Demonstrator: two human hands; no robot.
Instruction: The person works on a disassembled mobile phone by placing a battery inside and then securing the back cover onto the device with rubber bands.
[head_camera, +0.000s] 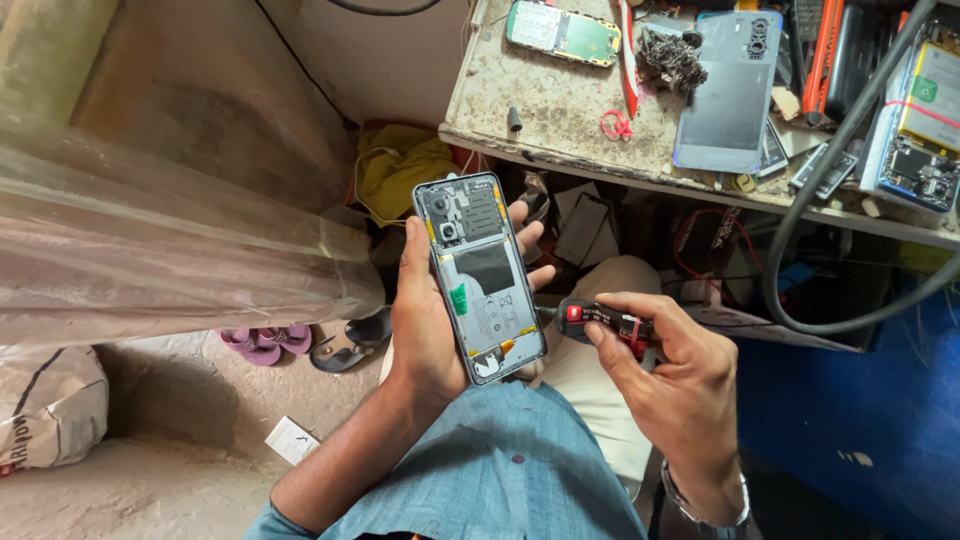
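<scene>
My left hand (425, 320) grips an opened smartphone (480, 275) with its back cover off, showing the battery, camera module and circuit board. My right hand (670, 375) holds a small red and black screwdriver (600, 320), its tip pointing left at the phone's lower right edge. Both hands are over my lap, below the front edge of a worn workbench (560, 110). My forearms wear blue sleeves.
On the bench lie a grey phone back cover (728, 95), a green circuit board (565, 32), another opened phone (925, 125), a wire tangle (672, 55) and red tools. A thick grey cable (800, 215) loops at right. Sandals (300, 342) and a plastic sheet (150, 240) lie left.
</scene>
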